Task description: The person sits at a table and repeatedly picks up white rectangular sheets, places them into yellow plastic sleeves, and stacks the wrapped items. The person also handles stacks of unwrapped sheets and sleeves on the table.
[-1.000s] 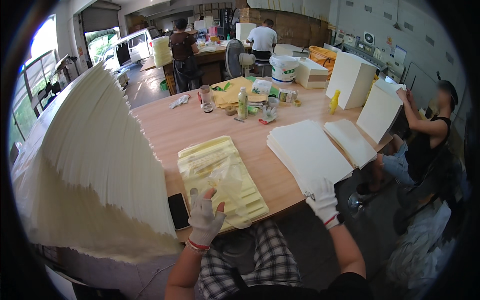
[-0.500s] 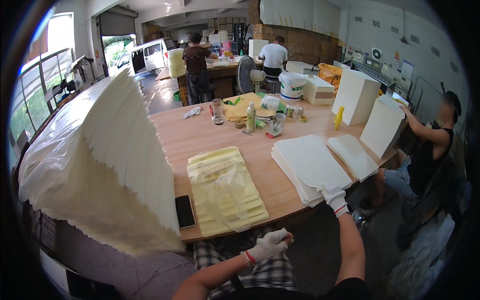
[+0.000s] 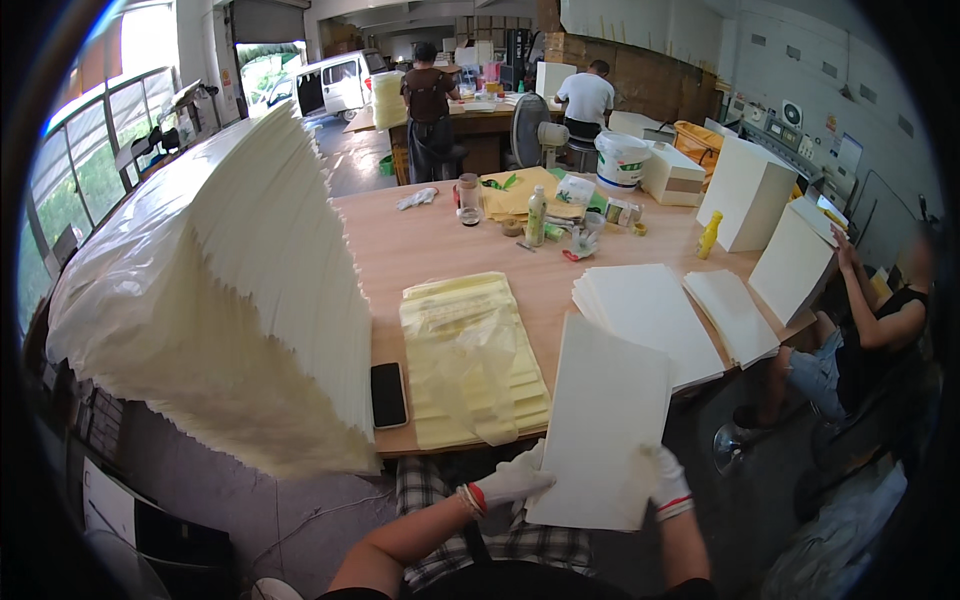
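A white paper sheet (image 3: 605, 420), perhaps a thin bunch of them, is held tilted over the table's front edge above my lap. My left hand (image 3: 515, 475), in a white knit glove, is closed on its lower left edge. On its lower right edge my right hand (image 3: 668, 480), gloved too, is closed, with some fingers behind the paper. Just beyond lies a fanned white paper stack (image 3: 650, 315). Left of the sheet rests a pile of yellowish sheets (image 3: 470, 370) with clear plastic film on top.
A tall pile of pale sheets (image 3: 260, 290) in plastic leans at the left. Beside it lies a black phone (image 3: 389, 395). Bottles, a bucket (image 3: 621, 162) and white blocks (image 3: 755, 195) stand farther back. A co-worker (image 3: 880, 330) sits at the right; two others work behind.
The sheet has come off the white stack toward me, drawn in by my right hand. My left hand, which was over my lap, has taken its left edge. The view has shifted slightly.
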